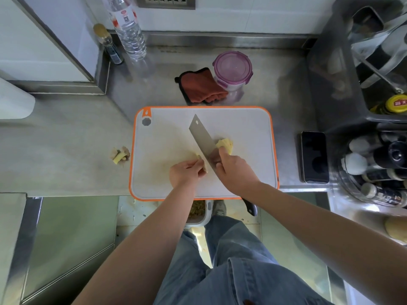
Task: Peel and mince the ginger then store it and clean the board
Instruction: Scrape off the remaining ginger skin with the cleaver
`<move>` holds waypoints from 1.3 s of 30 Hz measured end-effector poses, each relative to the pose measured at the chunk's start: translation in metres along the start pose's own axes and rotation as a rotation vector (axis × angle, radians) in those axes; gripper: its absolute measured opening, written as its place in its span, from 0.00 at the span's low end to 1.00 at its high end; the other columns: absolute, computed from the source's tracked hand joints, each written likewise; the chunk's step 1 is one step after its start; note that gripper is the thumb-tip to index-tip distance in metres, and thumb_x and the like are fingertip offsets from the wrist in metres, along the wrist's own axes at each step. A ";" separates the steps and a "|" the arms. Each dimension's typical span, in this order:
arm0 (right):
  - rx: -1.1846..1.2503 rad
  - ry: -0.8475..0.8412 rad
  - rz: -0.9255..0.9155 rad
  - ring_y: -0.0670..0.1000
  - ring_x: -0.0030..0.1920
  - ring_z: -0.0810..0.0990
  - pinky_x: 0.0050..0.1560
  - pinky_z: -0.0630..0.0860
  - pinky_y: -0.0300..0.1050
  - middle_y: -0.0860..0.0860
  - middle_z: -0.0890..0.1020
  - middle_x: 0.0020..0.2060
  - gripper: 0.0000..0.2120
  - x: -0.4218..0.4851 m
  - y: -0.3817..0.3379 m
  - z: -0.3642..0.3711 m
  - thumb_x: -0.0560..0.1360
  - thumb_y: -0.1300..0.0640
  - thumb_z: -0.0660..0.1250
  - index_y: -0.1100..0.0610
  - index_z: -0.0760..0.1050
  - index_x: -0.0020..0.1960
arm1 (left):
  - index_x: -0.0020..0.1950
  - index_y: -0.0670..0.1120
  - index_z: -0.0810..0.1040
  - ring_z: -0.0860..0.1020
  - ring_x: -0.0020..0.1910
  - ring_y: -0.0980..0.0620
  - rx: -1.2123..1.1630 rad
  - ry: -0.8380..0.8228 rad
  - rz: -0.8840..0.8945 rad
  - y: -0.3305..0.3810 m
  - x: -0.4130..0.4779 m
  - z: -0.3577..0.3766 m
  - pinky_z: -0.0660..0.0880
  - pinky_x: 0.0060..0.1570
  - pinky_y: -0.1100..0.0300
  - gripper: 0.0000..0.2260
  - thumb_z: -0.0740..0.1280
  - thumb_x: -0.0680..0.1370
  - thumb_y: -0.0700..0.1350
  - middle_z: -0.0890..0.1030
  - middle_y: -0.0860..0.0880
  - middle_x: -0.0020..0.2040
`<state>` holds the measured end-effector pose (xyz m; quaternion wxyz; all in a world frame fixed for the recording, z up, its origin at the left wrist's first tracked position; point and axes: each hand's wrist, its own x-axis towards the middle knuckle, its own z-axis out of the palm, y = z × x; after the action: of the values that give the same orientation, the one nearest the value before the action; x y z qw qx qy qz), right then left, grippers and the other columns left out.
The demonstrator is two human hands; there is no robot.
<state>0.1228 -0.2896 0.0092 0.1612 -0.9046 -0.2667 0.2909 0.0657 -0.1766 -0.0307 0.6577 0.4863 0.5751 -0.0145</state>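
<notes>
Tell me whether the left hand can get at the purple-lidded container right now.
Probably not freely: the left hand is pinching a ginger piece, and the cleaver lies slantwise between it and the container.

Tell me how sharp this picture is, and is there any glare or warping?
Head view: wide-angle distortion bows the edges of the steel counter and leans the water bottle; the cutting board and cleaver at centre look fairly sharp; the grey crate at right is smeared; soft light, mild sheen on the counter.

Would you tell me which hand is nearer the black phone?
Right. The right hand grips the cleaver nearer the phone; the left hand pinches ginger on the cleaver's far side.
</notes>
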 end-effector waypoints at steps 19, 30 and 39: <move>-0.122 -0.028 0.010 0.55 0.34 0.74 0.34 0.69 0.47 0.51 0.71 0.33 0.14 -0.013 -0.013 0.012 0.79 0.61 0.54 0.58 0.59 0.63 | 0.37 0.45 0.82 0.84 0.35 0.46 -0.015 0.022 0.034 -0.006 0.003 0.001 0.82 0.46 0.51 0.05 0.74 0.72 0.38 0.84 0.46 0.35; -0.065 -0.013 0.049 0.59 0.38 0.74 0.37 0.70 0.49 0.57 0.75 0.39 0.07 0.005 -0.020 0.018 0.79 0.61 0.54 0.59 0.61 0.56 | 0.36 0.46 0.82 0.84 0.33 0.47 0.014 0.012 0.077 -0.006 0.000 0.000 0.82 0.45 0.52 0.08 0.73 0.72 0.36 0.84 0.46 0.34; 0.059 0.056 0.040 0.58 0.35 0.72 0.36 0.69 0.50 0.52 0.70 0.33 0.07 0.025 -0.015 0.020 0.80 0.60 0.54 0.60 0.61 0.57 | 0.34 0.48 0.82 0.84 0.36 0.46 0.033 0.039 0.075 -0.005 -0.002 -0.002 0.82 0.45 0.54 0.09 0.74 0.72 0.38 0.84 0.48 0.32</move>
<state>0.1215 -0.2603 -0.0101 0.1896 -0.9123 -0.2351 0.2764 0.0608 -0.1787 -0.0315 0.6384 0.5184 0.5689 0.0102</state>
